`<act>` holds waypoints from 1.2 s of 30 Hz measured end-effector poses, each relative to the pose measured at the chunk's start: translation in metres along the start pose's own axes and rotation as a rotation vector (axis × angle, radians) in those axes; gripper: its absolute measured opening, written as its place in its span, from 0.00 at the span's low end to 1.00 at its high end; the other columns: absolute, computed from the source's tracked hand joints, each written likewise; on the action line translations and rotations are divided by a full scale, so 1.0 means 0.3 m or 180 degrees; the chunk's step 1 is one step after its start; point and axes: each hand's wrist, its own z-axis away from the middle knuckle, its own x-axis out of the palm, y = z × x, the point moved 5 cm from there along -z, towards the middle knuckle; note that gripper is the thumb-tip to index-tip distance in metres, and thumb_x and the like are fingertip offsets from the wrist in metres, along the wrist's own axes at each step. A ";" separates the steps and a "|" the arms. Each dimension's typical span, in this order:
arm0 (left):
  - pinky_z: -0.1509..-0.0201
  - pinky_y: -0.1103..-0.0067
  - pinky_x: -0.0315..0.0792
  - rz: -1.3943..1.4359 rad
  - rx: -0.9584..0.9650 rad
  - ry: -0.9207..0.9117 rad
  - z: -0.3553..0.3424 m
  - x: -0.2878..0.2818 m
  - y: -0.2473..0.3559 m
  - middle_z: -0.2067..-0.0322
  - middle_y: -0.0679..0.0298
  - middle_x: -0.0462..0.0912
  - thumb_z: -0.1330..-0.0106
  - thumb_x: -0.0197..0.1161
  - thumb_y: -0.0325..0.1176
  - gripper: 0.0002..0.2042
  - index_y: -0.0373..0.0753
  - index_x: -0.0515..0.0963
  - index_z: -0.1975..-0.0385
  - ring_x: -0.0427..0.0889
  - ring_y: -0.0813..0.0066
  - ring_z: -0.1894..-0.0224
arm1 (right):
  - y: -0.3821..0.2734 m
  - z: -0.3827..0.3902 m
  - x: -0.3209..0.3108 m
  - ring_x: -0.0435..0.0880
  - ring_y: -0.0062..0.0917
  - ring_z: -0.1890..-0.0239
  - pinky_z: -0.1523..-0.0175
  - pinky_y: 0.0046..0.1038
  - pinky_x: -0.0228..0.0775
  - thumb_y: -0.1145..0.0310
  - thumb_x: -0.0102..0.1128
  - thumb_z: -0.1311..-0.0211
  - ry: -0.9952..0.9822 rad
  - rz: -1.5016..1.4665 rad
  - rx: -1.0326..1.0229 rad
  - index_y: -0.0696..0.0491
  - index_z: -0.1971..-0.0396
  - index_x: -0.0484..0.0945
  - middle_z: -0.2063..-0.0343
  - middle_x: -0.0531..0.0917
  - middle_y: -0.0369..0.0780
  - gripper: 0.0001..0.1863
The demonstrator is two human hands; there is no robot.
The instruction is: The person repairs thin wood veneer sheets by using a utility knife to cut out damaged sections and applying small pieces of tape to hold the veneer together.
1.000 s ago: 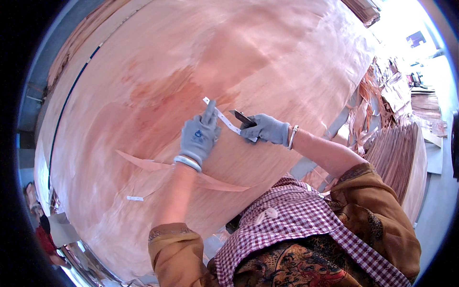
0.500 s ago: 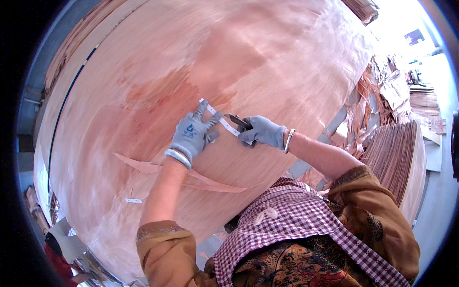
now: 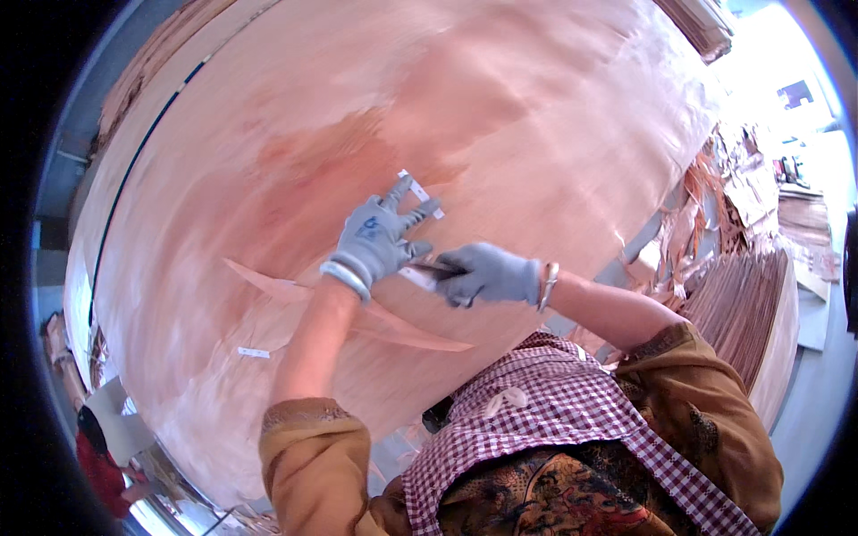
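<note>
My left hand [image 3: 371,237], in a grey glove, has its fingers spread on the veneer sheet [image 3: 518,125], over a short white perforated tape strip [image 3: 416,185]. Just to its right, my right hand [image 3: 487,275], also gloved and blurred by motion, grips a dark knife [image 3: 442,268]. A white piece [image 3: 418,280] shows below the blade, probably tape, too blurred to be sure. Below my hands a narrow pointed veneer sliver [image 3: 277,290] lies on the sheet, with another small white tape piece [image 3: 253,353] at lower left.
Torn veneer scraps [image 3: 742,188] are heaped along the right edge, beside stacked veneer sheets [image 3: 733,317]. More stacks [image 3: 688,22] stand at top right. A dark rod or cord [image 3: 134,156] lies along the left side. A person in red [image 3: 98,473] is at the lower left.
My right hand and knife have moved down toward me from the tape line. The long strip now shows as a short piece under my left fingers, apart from the white piece near the knife.
</note>
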 end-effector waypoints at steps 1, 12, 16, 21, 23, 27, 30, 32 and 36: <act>0.47 0.68 0.72 0.0252 0.0045 0.0404 0.032 -0.018 -0.023 0.37 0.57 0.62 0.45 0.64 0.41 0.27 0.64 0.70 0.43 0.74 0.59 0.49 | -0.009 0.004 -0.026 0.74 0.15 0.77 0.74 0.21 0.67 0.62 0.56 0.41 0.0193 -0.0031 -0.0093 0.56 0.70 0.75 0.80 0.77 0.33 0.11; 0.42 0.66 0.65 -0.0481 -0.1117 0.1969 0.546 -0.046 -0.194 0.51 0.54 0.77 0.38 0.54 0.28 0.14 0.35 0.76 0.53 0.73 0.57 0.46 | -0.176 -0.272 0.028 0.78 0.17 0.72 0.74 0.20 0.70 0.68 0.56 0.39 -0.0012 -0.0302 -0.0677 0.58 0.56 0.70 0.73 0.76 0.37 0.14; 0.37 0.64 0.60 -0.0721 -0.0707 0.1735 0.443 -0.002 -0.116 0.47 0.54 0.73 0.39 0.55 0.31 0.18 0.36 0.73 0.49 0.69 0.57 0.42 | -0.147 -0.343 0.035 0.76 0.18 0.83 0.75 0.20 0.71 0.71 0.55 0.42 0.0375 0.0444 0.0107 0.57 0.67 0.69 0.78 0.78 0.38 0.08; 0.35 0.63 0.55 -0.0588 -0.0671 0.1275 0.335 0.034 -0.091 0.43 0.54 0.69 0.40 0.57 0.38 0.22 0.40 0.72 0.46 0.64 0.58 0.38 | -0.147 -0.359 0.040 0.79 0.20 0.81 0.77 0.21 0.72 0.70 0.57 0.42 0.0407 0.0672 0.0164 0.59 0.66 0.70 0.78 0.79 0.39 0.10; 0.36 0.62 0.56 -0.0652 -0.0650 0.1165 0.330 0.022 -0.091 0.44 0.55 0.69 0.41 0.57 0.40 0.22 0.44 0.72 0.46 0.65 0.58 0.39 | -0.141 -0.357 0.042 0.80 0.21 0.80 0.77 0.22 0.73 0.69 0.57 0.43 0.0400 0.0767 0.0237 0.61 0.68 0.71 0.78 0.80 0.40 0.10; 0.39 0.60 0.58 -0.0682 -0.0517 0.0934 0.330 -0.013 -0.086 0.46 0.57 0.70 0.44 0.60 0.42 0.22 0.51 0.74 0.47 0.65 0.59 0.41 | -0.115 -0.347 0.045 0.81 0.22 0.80 0.77 0.23 0.74 0.70 0.58 0.44 0.0393 0.0864 0.0248 0.63 0.72 0.73 0.79 0.80 0.41 0.10; 0.41 0.61 0.58 -0.0728 -0.0562 0.0927 0.329 -0.027 -0.083 0.46 0.60 0.70 0.46 0.61 0.42 0.21 0.53 0.76 0.49 0.65 0.60 0.41 | -0.105 -0.351 0.053 0.83 0.25 0.79 0.74 0.25 0.75 0.70 0.57 0.46 0.0455 0.0920 0.0238 0.62 0.75 0.75 0.80 0.81 0.41 0.08; 0.41 0.62 0.59 -0.0642 -0.0653 0.0747 0.327 -0.017 -0.091 0.47 0.61 0.70 0.47 0.62 0.42 0.21 0.54 0.76 0.50 0.65 0.61 0.41 | -0.107 -0.349 0.061 0.83 0.26 0.79 0.74 0.26 0.75 0.70 0.56 0.46 0.0677 0.1066 0.0318 0.61 0.76 0.77 0.81 0.82 0.41 0.08; 0.42 0.62 0.60 -0.0713 -0.0585 0.0956 0.335 -0.016 -0.096 0.48 0.62 0.70 0.48 0.62 0.42 0.21 0.54 0.76 0.51 0.65 0.60 0.41 | -0.150 -0.307 0.156 0.79 0.23 0.81 0.76 0.25 0.74 0.68 0.57 0.43 0.0282 0.1182 -0.0195 0.59 0.67 0.74 0.81 0.80 0.38 0.09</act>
